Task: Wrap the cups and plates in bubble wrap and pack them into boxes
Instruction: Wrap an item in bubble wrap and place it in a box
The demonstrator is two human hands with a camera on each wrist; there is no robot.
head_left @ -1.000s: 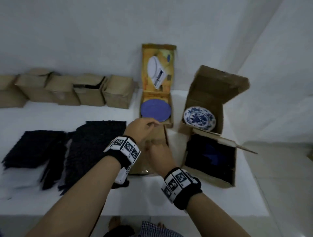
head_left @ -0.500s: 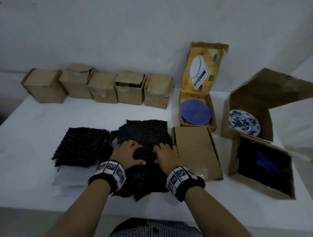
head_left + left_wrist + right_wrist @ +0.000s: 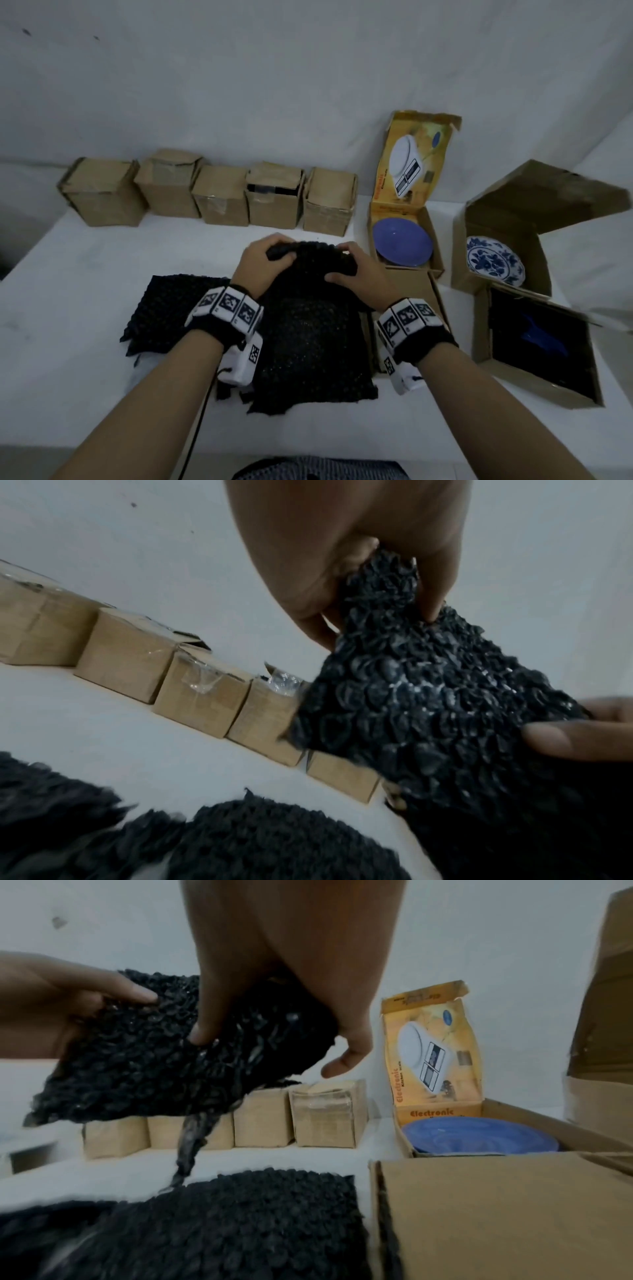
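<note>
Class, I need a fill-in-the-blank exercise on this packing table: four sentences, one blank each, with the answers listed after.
1. Both the left hand and the right hand grip a sheet of black ____ wrap.
2. The row of small cardboard boxes along the wall counts ____ boxes.
3. The plain blue plate lies in the box whose yellow lid pictures a kitchen ____.
4. The blue-and-white floral plate lies in a box whose lid stands ____.

Answers: bubble; five; scale; open
</note>
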